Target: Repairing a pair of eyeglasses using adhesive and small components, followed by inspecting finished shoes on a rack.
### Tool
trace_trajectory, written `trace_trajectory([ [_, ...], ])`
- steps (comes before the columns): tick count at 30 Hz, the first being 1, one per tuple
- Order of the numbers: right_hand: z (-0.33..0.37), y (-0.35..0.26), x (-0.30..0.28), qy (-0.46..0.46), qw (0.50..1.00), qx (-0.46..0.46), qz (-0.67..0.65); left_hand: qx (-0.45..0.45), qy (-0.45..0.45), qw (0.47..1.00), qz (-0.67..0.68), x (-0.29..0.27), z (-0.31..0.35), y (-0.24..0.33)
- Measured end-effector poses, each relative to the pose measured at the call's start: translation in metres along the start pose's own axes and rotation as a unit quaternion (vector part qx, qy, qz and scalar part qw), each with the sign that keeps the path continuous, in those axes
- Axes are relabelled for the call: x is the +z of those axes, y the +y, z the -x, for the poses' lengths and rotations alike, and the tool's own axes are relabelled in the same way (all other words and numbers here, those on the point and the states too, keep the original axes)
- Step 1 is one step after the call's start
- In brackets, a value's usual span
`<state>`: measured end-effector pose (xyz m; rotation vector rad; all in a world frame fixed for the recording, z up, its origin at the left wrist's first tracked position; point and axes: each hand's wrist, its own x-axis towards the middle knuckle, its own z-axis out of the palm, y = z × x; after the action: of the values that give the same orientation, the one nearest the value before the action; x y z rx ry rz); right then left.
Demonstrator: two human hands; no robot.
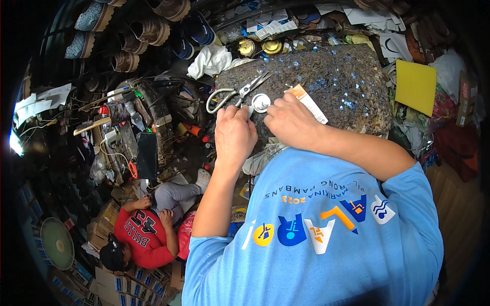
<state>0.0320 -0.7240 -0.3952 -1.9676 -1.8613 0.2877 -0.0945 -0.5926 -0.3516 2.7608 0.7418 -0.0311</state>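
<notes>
My left hand (235,133) is closed, its fingers curled over the near edge of a rough dark stone block (326,76). Beside its fingertips shows a pale strip (250,112), too small to name. My right hand (292,122) is also closed, knuckles up, and whatever its fingers grip is hidden. Between the two hands lies a small round white cap or dish (261,103). Metal scissors (239,92) with parted blades rest on the block just beyond my left hand. An orange and white packet (308,104) lies against the far side of my right hand.
Two small yellow-topped tins (271,47) and a white cloth (210,61) are beyond the block. A yellow sheet (415,87) is at the right. Shoes (150,31) hang at upper left. A person in a red shirt (145,238) sits at lower left, near a fan (57,244).
</notes>
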Motion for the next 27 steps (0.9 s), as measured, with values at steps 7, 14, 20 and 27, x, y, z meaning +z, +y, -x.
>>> trace_trajectory([
  [7, -0.0019, -0.0031, 0.0069, 0.009, 1.0, 0.002, 0.013, -0.003, -0.014, 1.0, 0.0, 0.0002, -0.0002, 0.0004],
  [14, -0.0028, -0.0013, 0.0068, 0.021, 1.0, 0.02, 0.007, -0.002, -0.011, 1.0, -0.001, 0.0008, -0.0007, -0.001],
  [20, -0.0046, 0.0006, 0.0067, 0.024, 0.999, 0.023, 0.033, 0.001, -0.01, 1.0, -0.003, 0.0009, -0.0026, -0.0009],
  [27, -0.0061, 0.0004, 0.0071, 0.031, 0.998, 0.02, 0.059, -0.003, -0.008, 1.0, 0.005, 0.0005, -0.0032, -0.0006],
])
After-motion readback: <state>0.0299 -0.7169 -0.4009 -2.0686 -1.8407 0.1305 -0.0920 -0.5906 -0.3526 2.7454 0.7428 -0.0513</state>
